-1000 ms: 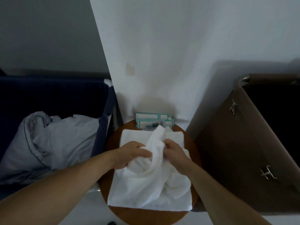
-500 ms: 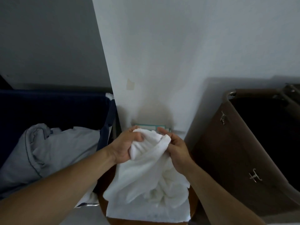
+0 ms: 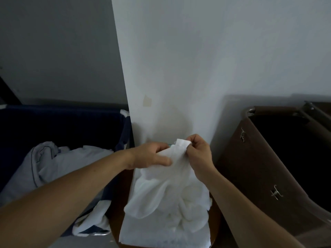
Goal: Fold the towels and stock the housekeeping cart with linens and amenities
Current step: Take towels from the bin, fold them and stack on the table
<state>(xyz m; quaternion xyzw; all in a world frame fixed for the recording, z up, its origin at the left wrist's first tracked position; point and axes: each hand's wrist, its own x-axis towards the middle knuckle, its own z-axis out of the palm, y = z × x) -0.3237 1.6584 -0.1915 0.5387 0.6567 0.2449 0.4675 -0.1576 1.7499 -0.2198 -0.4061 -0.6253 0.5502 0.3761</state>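
A crumpled white towel hangs from both my hands above a round wooden table. My left hand grips its upper edge with curled fingers. My right hand pinches a corner of the same towel, held up near the wall. The towel's lower part bunches on a flat white towel spread on the table. A sliver of teal amenity packaging shows between my hands; the rest is hidden.
A navy laundry bin at the left holds pale grey linen, and more cloth spills at its foot. A brown cart bag with metal clips stands at the right. A white wall corner rises straight ahead.
Both hands have lifted the towel off the table and up towards the wall. My right hand now pinches one corner. The view has shifted a little to the right.
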